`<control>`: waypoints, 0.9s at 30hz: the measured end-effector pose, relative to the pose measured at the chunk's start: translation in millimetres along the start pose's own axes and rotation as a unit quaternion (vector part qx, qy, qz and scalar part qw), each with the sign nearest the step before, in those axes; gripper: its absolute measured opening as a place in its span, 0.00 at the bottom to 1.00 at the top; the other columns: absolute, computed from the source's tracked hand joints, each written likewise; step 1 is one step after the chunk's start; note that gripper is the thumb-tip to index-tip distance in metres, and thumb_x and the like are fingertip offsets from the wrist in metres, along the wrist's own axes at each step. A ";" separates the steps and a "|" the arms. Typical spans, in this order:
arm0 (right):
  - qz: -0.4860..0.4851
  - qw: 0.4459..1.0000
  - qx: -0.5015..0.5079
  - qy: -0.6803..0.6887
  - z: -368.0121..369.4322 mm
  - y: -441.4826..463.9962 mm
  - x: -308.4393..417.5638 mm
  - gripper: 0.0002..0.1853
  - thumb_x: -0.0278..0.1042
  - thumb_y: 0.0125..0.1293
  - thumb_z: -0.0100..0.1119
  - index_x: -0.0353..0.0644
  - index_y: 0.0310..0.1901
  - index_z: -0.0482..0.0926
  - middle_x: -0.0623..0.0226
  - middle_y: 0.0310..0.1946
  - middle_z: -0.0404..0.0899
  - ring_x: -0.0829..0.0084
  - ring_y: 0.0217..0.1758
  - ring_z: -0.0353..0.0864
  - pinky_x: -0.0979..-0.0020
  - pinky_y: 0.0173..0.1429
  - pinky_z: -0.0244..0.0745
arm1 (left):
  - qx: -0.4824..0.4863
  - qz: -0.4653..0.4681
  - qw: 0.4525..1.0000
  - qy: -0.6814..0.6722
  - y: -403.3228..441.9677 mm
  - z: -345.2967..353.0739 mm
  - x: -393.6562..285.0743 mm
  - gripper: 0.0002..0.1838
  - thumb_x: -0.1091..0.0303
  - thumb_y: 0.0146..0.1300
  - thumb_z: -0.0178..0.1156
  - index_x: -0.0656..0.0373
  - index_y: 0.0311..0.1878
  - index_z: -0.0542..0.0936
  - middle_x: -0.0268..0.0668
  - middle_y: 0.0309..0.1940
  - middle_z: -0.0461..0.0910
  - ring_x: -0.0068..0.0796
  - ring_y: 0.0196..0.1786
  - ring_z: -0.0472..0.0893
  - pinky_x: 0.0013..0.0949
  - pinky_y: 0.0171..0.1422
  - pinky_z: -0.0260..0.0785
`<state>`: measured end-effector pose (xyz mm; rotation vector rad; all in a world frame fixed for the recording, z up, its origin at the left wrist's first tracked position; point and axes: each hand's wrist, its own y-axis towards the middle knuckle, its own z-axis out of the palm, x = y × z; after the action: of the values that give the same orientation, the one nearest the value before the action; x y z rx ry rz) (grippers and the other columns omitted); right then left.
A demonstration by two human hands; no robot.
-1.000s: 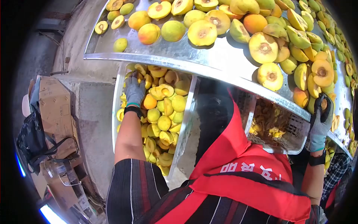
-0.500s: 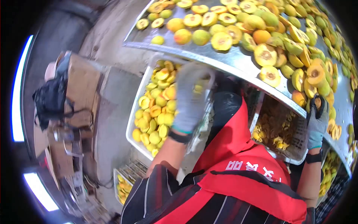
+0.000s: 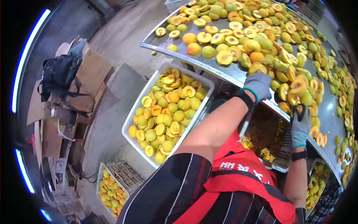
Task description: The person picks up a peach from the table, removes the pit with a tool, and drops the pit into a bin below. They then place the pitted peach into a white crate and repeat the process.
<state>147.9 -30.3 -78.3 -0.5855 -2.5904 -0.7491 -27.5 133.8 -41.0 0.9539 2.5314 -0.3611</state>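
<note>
Halved yellow and green fruit [image 3: 257, 44] lies heaped on the metal table [image 3: 225, 72]. My left hand [image 3: 259, 85], in a grey glove, reaches over the table's near edge beside a fruit half; its fingers are bent around the front of the heap, and whether they grip a piece is hidden. My right hand [image 3: 300, 125], gloved too, is at the same edge farther right, its fingers closed around something small and dark with a brownish surface. Below and left of the table stands a white crate [image 3: 128, 139] full of pitted fruit halves.
Under the table edge, a bin [image 3: 266, 134] holds brown and yellow scraps. Another crate of fruit [image 3: 112, 194] stands on the floor at lower left. Cardboard boxes [image 3: 89, 72] with a black bag [image 3: 61, 76] are at the left. A plaid sleeve [image 3: 328, 203] shows at lower right.
My left hand has left the white crate and moved right to the fruit on the table. My right hand stays near the table edge. The view has shifted, showing more of the table and the floor crate.
</note>
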 end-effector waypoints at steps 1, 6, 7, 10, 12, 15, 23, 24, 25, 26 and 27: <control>0.006 1.000 -0.015 0.003 0.2 -0.6 1.5 0.18 0.36 0.57 0.58 0.39 0.48 0.72 0.51 0.43 0.74 0.50 0.48 0.72 0.59 0.52 0.68 | -0.069 0.046 0.997 -0.005 7.2 15.4 8.1 0.17 0.63 0.37 0.65 0.57 0.35 0.80 0.48 0.36 0.79 0.45 0.44 0.78 0.42 0.46 0.72; -0.012 0.999 -0.033 -0.031 -3.8 -0.6 -3.2 0.20 0.39 0.55 0.60 0.40 0.48 0.72 0.50 0.43 0.74 0.49 0.47 0.73 0.57 0.52 0.68 | 0.036 0.020 0.997 -0.062 5.6 -1.4 9.8 0.24 0.58 0.40 0.63 0.60 0.42 0.78 0.51 0.39 0.77 0.47 0.44 0.78 0.42 0.48 0.70; -0.003 1.000 -0.019 -0.011 -5.2 1.4 -1.8 0.20 0.40 0.55 0.60 0.40 0.47 0.72 0.50 0.43 0.74 0.49 0.47 0.73 0.57 0.52 0.68 | 0.055 0.013 0.998 -0.011 3.5 -6.6 6.3 0.28 0.54 0.43 0.61 0.58 0.48 0.77 0.51 0.44 0.77 0.46 0.50 0.76 0.41 0.54 0.68; 0.015 0.999 -0.008 0.028 -11.1 3.2 3.0 0.18 0.39 0.54 0.60 0.40 0.45 0.73 0.50 0.42 0.74 0.50 0.45 0.73 0.58 0.50 0.68 | 0.102 -0.018 0.995 0.011 0.9 -14.6 -7.4 0.32 0.51 0.46 0.60 0.57 0.54 0.72 0.49 0.49 0.75 0.44 0.52 0.75 0.40 0.54 0.68; 0.022 0.999 -0.007 0.040 -13.0 2.6 2.2 0.17 0.39 0.55 0.60 0.40 0.44 0.73 0.51 0.42 0.74 0.50 0.46 0.73 0.58 0.50 0.68 | 0.055 -0.028 0.995 -0.073 -6.7 -12.5 -9.3 0.32 0.54 0.45 0.63 0.59 0.54 0.72 0.48 0.47 0.76 0.43 0.49 0.77 0.39 0.52 0.69; 0.023 0.996 -0.008 0.082 -16.6 2.4 0.0 0.15 0.37 0.56 0.58 0.41 0.43 0.74 0.51 0.41 0.74 0.49 0.46 0.72 0.59 0.51 0.68 | -0.141 0.057 0.955 -0.255 1.5 18.8 8.9 0.28 0.69 0.43 0.68 0.61 0.51 0.73 0.46 0.42 0.78 0.38 0.46 0.78 0.33 0.51 0.71; 0.064 0.886 0.047 0.457 -50.0 -46.8 53.8 0.15 0.29 0.60 0.58 0.38 0.49 0.72 0.64 0.37 0.78 0.74 0.38 0.75 0.72 0.46 0.72 | -0.056 -0.011 0.724 -0.687 -77.8 26.0 -43.4 0.20 0.69 0.57 0.63 0.62 0.53 0.72 0.35 0.42 0.76 0.21 0.42 0.76 0.26 0.48 0.71; 0.103 0.861 0.114 0.484 -46.8 -54.8 60.0 0.15 0.31 0.61 0.58 0.38 0.49 0.72 0.63 0.37 0.78 0.74 0.37 0.75 0.72 0.45 0.72 | -0.037 0.005 0.712 -0.701 -81.7 31.1 -48.9 0.20 0.69 0.58 0.62 0.61 0.53 0.72 0.35 0.42 0.75 0.21 0.43 0.76 0.27 0.48 0.71; 0.140 0.830 0.178 0.509 -43.9 -61.5 66.1 0.16 0.32 0.61 0.58 0.38 0.49 0.71 0.62 0.36 0.78 0.74 0.37 0.75 0.72 0.44 0.72 | -0.017 0.021 0.698 -0.716 -86.1 35.8 -55.6 0.20 0.69 0.59 0.61 0.61 0.54 0.71 0.35 0.42 0.75 0.21 0.43 0.75 0.27 0.48 0.71; 0.095 0.862 0.126 0.481 -45.0 -66.9 74.5 0.15 0.35 0.62 0.58 0.38 0.48 0.72 0.60 0.34 0.77 0.74 0.34 0.75 0.72 0.39 0.71 | 0.002 0.032 0.683 -0.730 -95.3 35.2 -66.9 0.20 0.61 0.65 0.54 0.59 0.56 0.68 0.35 0.45 0.74 0.22 0.45 0.75 0.27 0.49 0.71; 0.200 0.793 0.173 0.549 -51.4 -68.9 77.5 0.14 0.38 0.63 0.57 0.38 0.44 0.72 0.62 0.30 0.77 0.72 0.29 0.75 0.68 0.34 0.71 | 0.007 0.032 0.681 -0.731 -99.5 32.1 -72.2 0.20 0.61 0.65 0.54 0.59 0.56 0.68 0.35 0.45 0.74 0.22 0.45 0.75 0.27 0.49 0.71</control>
<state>61.6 -90.8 -30.6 -0.3726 -1.3811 -0.2800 -36.3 7.9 -26.6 0.3610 0.9788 -0.7244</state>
